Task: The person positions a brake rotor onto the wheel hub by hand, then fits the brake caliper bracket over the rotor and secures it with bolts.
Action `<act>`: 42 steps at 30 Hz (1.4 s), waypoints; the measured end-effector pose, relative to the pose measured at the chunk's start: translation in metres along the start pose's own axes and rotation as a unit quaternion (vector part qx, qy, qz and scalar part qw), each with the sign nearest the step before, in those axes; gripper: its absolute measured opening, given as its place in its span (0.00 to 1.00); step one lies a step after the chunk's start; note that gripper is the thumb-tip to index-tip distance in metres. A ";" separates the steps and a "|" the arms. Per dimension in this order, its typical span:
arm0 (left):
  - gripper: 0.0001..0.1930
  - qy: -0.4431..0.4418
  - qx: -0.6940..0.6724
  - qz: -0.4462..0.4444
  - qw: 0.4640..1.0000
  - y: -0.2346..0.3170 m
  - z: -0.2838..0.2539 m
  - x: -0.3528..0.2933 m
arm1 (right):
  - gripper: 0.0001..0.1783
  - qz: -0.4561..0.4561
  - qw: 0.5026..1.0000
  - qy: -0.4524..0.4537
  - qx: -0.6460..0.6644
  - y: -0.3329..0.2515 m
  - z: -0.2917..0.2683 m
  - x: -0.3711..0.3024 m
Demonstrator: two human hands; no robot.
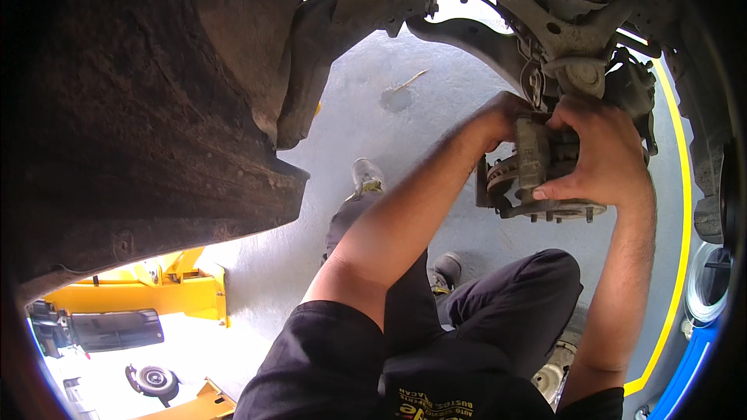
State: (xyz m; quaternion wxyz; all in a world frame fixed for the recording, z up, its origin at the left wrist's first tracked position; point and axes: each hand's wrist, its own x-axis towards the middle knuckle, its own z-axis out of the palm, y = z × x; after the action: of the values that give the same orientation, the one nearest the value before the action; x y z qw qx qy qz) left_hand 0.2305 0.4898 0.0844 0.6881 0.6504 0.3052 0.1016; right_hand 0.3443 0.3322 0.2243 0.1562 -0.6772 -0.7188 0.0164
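A brake caliper (532, 154) sits over the edge of a worn brake disc (502, 176) in the wheel well, right of centre. Below it, the hub face (572, 208) shows several wheel studs. My right hand (603, 144) is wrapped round the caliper's right side, thumb pressed on its lower end and fingers over the top. From the left, my left hand (502, 118) reaches to the upper back of the caliper; its fingers are hidden there. Just above the hands is a suspension arm with a ball joint (582, 75).
A dark wheel-arch liner (156, 109) fills the left. A curved dark bar (467, 35) crosses behind the hands. On the grey floor (420, 124) runs a yellow line (683, 187). Yellow lift equipment (148, 295) stands lower left, coiled clear hose or wire (706, 284) lower right.
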 end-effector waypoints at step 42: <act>0.18 -0.108 -0.189 -0.029 0.976 0.003 0.000 -0.016 | 0.40 0.002 1.000 -0.003 -0.021 0.013 0.008 -0.006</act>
State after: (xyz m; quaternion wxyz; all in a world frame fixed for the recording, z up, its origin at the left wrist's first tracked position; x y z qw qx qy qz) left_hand 0.2185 0.4813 0.0923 0.8302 0.5064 0.2234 0.0668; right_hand 0.3554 0.3291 0.2119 0.1398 -0.6816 -0.7183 0.0033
